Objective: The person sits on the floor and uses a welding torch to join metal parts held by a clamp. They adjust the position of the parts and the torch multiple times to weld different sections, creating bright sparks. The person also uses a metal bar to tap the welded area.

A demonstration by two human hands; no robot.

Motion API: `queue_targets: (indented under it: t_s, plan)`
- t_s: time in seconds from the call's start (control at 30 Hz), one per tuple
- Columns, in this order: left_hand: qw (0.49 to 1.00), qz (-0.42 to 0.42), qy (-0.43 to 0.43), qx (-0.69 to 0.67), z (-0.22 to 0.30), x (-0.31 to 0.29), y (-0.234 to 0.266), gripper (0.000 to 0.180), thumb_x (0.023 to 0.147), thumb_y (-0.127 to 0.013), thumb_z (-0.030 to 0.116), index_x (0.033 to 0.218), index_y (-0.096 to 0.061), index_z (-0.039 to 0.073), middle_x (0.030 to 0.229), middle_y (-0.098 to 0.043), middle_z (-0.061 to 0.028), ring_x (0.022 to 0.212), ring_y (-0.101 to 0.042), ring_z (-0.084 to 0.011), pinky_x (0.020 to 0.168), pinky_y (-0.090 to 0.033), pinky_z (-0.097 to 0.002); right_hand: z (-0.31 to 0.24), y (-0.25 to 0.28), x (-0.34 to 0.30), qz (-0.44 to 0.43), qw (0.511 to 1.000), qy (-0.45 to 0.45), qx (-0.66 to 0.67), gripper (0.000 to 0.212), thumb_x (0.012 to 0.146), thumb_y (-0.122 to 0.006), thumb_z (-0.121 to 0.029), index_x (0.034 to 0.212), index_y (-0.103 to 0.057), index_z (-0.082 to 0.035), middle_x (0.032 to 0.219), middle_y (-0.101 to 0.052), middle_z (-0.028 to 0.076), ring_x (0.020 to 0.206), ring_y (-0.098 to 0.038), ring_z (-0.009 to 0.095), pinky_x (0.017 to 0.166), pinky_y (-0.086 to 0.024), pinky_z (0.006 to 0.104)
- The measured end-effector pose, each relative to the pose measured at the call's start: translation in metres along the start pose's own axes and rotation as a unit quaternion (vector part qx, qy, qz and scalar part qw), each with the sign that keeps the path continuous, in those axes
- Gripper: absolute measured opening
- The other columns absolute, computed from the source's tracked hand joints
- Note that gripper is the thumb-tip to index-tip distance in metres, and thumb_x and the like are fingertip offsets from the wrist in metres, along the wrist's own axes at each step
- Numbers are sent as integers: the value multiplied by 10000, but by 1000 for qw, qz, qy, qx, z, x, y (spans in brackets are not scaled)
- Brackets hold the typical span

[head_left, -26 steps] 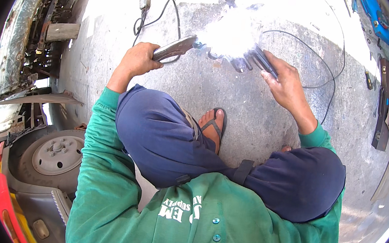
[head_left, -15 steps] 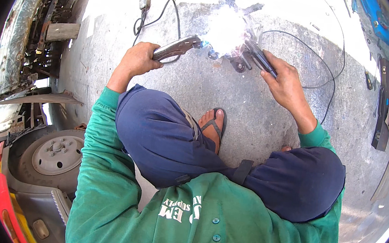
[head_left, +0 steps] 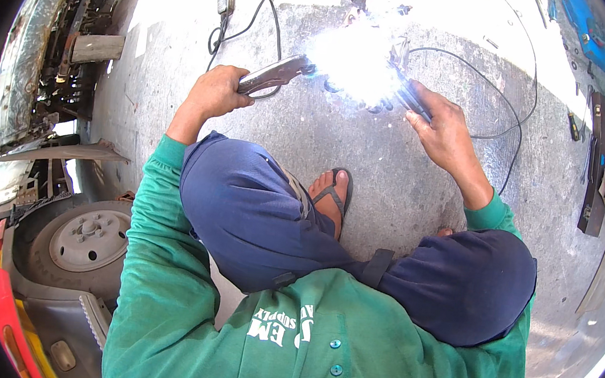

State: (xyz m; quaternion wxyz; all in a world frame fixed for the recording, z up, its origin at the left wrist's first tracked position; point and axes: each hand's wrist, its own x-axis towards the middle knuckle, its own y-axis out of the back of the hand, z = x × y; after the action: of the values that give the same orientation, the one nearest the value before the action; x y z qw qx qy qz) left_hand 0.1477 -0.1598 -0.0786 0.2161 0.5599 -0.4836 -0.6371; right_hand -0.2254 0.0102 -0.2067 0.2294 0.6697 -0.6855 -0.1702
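Curled round the handles of metal locking pliers [head_left: 273,74], my left hand [head_left: 215,94] keeps their jaw end at the left edge of a blinding white-blue welding glare [head_left: 355,61]. My right hand [head_left: 441,121] grips a dark welding electrode holder [head_left: 415,105], its head reaching into the glare from the right. The electrode is lost in the light. Most of the metal workpiece is hidden too; only dark bits of its lower edge and a few parts above show. Both hands are in front of my knees, over the concrete floor [head_left: 392,168].
Black cable [head_left: 467,63] curves over the floor on the right. A corded tool [head_left: 225,1] lies at the upper left. Along the right are a screwdriver [head_left: 573,128], a long dark bar [head_left: 597,166] and a blue object [head_left: 586,30]. A wheel [head_left: 86,241] and vehicle parts stand left.
The glare has grown and spread down and right, covering more of the workpiece and the holder's head. Both hands keep nearly the same place and grip.
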Motion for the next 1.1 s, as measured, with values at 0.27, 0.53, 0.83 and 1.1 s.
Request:
queue_targets:
  t_s: [0.27, 0.53, 0.83, 1.1]
  plan:
    - [1000, -10, 16, -6, 6, -1, 4, 369, 788, -880, 236, 1104, -796, 65, 896, -787, -160, 877, -764, -331, 812, -585, -454, 5, -1, 0, 12, 999, 31, -14, 550, 959, -729, -136, 1466, -591, 27, 1188, -730, 281, 1043, -740, 410, 925, -580, 468]
    - [1000, -8, 9, -8, 9, -3, 6, 357, 788, -883, 233, 1084, -792, 55, 894, -787, -164, 872, -765, -329, 804, -584, -452, -6, 4, 2, -14, 1000, -16, 5, 534, 956, -733, -123, 1455, -600, 16, 1163, -736, 265, 1016, -739, 412, 902, -578, 470]
    - [1000, -4, 6, -17, 6, -2, 3, 354, 783, -880, 227, 1078, -798, 50, 877, -786, -162, 859, -766, -326, 796, -583, -450, 0, -3, 1, -1, 1000, -12, -5, 528, 953, -741, -128, 1451, -610, -11, 1176, -735, 249, 1032, -730, 414, 909, -575, 472]
    - [1000, 5, -6, 0, 7, -2, 5, 385, 776, -881, 238, 1100, -798, 49, 890, -787, -170, 864, -765, -334, 805, -585, -448, 5, -3, 0, -5, 999, 7, -39, 520, 963, -732, -142, 1455, -614, -21, 1249, -724, 262, 1102, -728, 412, 971, -579, 466]
